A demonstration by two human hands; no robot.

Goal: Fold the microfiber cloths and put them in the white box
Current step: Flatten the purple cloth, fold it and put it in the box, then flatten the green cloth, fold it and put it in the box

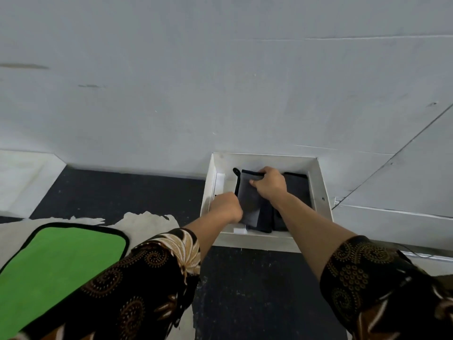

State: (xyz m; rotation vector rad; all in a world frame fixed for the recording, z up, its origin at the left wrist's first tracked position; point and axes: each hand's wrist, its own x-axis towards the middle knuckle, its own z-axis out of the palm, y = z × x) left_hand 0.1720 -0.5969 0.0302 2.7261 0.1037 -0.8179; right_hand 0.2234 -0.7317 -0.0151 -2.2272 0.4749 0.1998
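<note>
Microfiber, folded and dark grey: with both hands I set the grey cloth (250, 200) into the white box (257, 239).

Dark floor (122, 187) carries everything. Toward its near left corner a green cloth (61, 261) lies flat and unfolded on a cream sheet (147, 219). The white box stands at the floor's far edge, against the wall, with dark folded cloths (297, 187) along its right side. The grey cloth is tilted, just left of them. My right hand (269, 182) pinches its far edge, fingers curled over and thumb on the face. My left hand (226, 204) is curled tight at its near left edge. I judge it best to keep both grips until the cloth sits snug against the others, then press it flat so the fold holds.
</note>
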